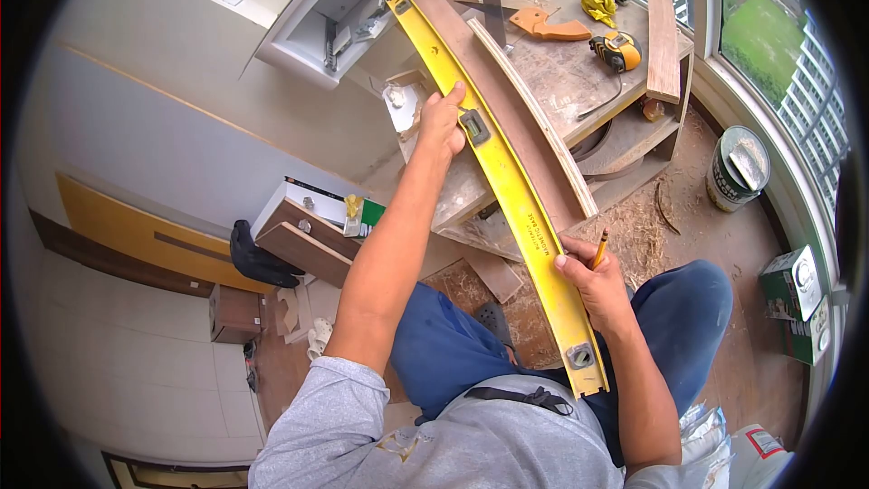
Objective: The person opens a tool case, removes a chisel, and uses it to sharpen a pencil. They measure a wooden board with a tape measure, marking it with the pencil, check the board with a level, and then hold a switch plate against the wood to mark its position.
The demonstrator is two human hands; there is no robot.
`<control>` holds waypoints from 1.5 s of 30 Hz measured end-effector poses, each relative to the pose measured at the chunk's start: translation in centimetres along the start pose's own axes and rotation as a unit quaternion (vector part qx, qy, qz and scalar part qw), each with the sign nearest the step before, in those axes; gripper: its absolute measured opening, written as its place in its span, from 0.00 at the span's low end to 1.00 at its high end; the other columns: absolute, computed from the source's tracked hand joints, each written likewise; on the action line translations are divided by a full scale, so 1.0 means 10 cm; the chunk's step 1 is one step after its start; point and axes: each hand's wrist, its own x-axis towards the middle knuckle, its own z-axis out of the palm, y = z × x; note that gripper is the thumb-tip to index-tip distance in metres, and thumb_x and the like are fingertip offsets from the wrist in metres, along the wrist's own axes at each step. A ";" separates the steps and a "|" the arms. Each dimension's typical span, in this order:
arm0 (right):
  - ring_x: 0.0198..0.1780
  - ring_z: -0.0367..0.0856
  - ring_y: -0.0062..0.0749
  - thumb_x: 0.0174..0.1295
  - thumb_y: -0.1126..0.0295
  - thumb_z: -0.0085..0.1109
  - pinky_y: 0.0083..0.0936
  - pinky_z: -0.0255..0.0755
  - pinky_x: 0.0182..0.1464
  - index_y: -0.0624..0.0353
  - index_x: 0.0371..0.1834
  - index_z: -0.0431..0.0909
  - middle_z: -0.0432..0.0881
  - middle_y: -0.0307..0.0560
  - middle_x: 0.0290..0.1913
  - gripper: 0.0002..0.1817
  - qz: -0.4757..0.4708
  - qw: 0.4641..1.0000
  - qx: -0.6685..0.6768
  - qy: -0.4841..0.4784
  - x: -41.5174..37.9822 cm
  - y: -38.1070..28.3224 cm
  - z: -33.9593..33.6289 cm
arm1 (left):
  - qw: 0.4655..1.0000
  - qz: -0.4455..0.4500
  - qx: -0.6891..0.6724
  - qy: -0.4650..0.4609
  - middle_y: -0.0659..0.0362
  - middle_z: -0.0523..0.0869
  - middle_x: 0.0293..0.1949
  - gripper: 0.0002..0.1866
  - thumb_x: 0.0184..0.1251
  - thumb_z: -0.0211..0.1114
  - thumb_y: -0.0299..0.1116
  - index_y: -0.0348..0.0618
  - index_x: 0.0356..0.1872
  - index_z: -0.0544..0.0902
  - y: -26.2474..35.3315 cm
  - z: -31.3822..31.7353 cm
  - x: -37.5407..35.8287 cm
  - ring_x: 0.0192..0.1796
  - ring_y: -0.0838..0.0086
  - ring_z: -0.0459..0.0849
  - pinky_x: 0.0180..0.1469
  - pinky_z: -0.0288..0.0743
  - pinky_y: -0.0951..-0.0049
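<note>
A long yellow spirit level [520,204] lies along a brown wooden board [507,104] that rests on the workbench [579,72]. My left hand [441,122] presses on the level near its middle vial. My right hand [588,276] holds the level's near part and grips a yellow pencil [599,249] between its fingers. A pale curved plywood strip [543,122] runs along the board's right side.
On the workbench lie a yellow tape measure [618,52], an orange-handled saw [548,25], yellow gloves [597,5] and a wooden plank [663,36]. A paint can [735,167] stands on the sawdust-strewn floor at right. Boxes [797,294] sit by the window; drawers [303,235] at left.
</note>
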 end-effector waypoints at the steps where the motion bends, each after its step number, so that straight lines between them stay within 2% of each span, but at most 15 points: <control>1: 0.37 0.86 0.22 0.67 0.71 0.66 0.21 0.81 0.41 0.74 0.65 0.77 0.88 0.47 0.43 0.26 0.000 1.000 0.000 0.000 0.00 0.00 0.00 | 1.000 -0.001 0.001 -0.001 0.51 0.87 0.48 0.12 0.77 0.65 0.28 0.33 0.53 0.78 0.00 -0.01 0.00 0.45 0.64 0.88 0.48 0.85 0.59; 19: 0.37 0.86 0.22 0.66 0.71 0.65 0.21 0.80 0.41 0.74 0.65 0.77 0.89 0.46 0.43 0.25 0.009 1.000 0.006 0.005 0.01 0.00 0.00 | 1.000 -0.012 0.011 -0.009 0.52 0.89 0.47 0.13 0.73 0.69 0.28 0.35 0.54 0.80 0.02 0.02 0.02 0.45 0.62 0.90 0.48 0.87 0.57; 21: 0.41 0.87 0.24 0.65 0.72 0.67 0.23 0.82 0.46 0.72 0.64 0.78 0.88 0.47 0.47 0.25 0.021 1.000 0.015 -0.002 0.01 0.01 -0.02 | 1.000 -0.013 0.016 -0.006 0.51 0.89 0.47 0.13 0.73 0.68 0.28 0.35 0.53 0.80 0.01 0.02 0.03 0.45 0.62 0.90 0.48 0.87 0.56; 25: 0.41 0.87 0.24 0.64 0.72 0.67 0.23 0.82 0.46 0.72 0.64 0.78 0.88 0.47 0.47 0.25 0.022 1.000 0.014 -0.001 0.00 -0.02 -0.01 | 1.000 -0.012 0.026 -0.004 0.51 0.89 0.46 0.11 0.74 0.67 0.27 0.34 0.52 0.81 0.02 0.03 0.06 0.44 0.62 0.90 0.47 0.87 0.57; 37: 0.39 0.87 0.24 0.64 0.71 0.68 0.22 0.82 0.45 0.71 0.63 0.79 0.88 0.47 0.46 0.25 0.024 1.000 0.011 -0.006 0.00 -0.02 0.00 | 1.000 -0.009 0.026 0.008 0.50 0.89 0.46 0.10 0.74 0.67 0.27 0.33 0.51 0.82 0.01 0.04 0.07 0.44 0.61 0.90 0.46 0.88 0.57; 39: 0.35 0.86 0.21 0.66 0.70 0.65 0.20 0.80 0.39 0.74 0.65 0.77 0.88 0.46 0.42 0.26 0.008 1.000 -0.003 0.000 0.00 -0.03 0.01 | 1.000 -0.008 0.025 0.011 0.50 0.89 0.46 0.10 0.74 0.67 0.27 0.33 0.51 0.82 -0.01 0.04 0.08 0.44 0.61 0.90 0.46 0.88 0.57; 45: 0.36 0.85 0.21 0.66 0.70 0.65 0.20 0.80 0.40 0.74 0.65 0.77 0.88 0.45 0.42 0.26 0.010 1.000 0.009 0.002 0.00 0.00 0.01 | 1.000 -0.002 0.020 0.005 0.51 0.90 0.45 0.09 0.74 0.67 0.27 0.34 0.50 0.82 -0.04 0.00 0.12 0.43 0.62 0.90 0.45 0.88 0.57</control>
